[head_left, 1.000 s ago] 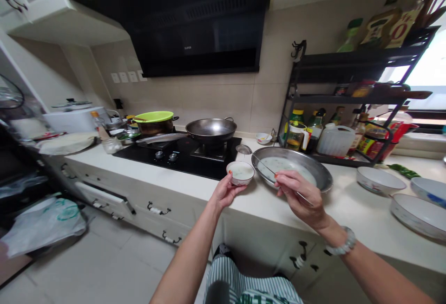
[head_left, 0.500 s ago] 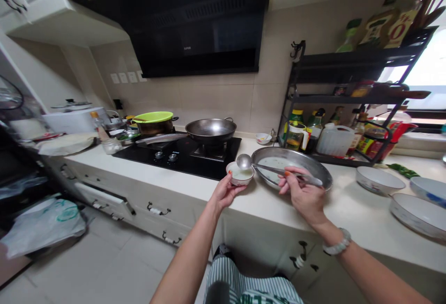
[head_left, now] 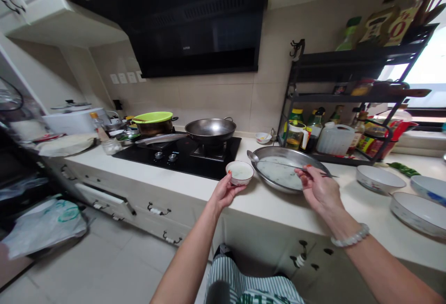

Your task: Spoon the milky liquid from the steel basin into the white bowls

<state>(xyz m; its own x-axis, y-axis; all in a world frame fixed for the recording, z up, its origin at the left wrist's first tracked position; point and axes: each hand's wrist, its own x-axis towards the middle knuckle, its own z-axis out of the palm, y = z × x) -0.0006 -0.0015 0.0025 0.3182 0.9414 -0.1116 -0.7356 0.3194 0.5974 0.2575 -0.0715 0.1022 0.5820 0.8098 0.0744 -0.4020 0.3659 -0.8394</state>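
Ladle [head_left: 252,156] swings off the bowl [head_left: 242,182] to the basin [head_left: 315,159] rim, pinched in my right hand [head_left: 322,192]; my left hand [head_left: 225,192] grips the bowl, which I'd keep level.

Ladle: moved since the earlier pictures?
Yes, the ladle moved right, away from the stove; its head now shows at the left rim of the metal basin.

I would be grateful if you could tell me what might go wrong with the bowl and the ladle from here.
The bowl looks well filled, so a tilt of the left hand could spill liquid onto the counter or the nearby stove.
The ladle, held in the right hand, has its head near the rim of the basin on the bowl's side; it might drip outside or knock the bowl.
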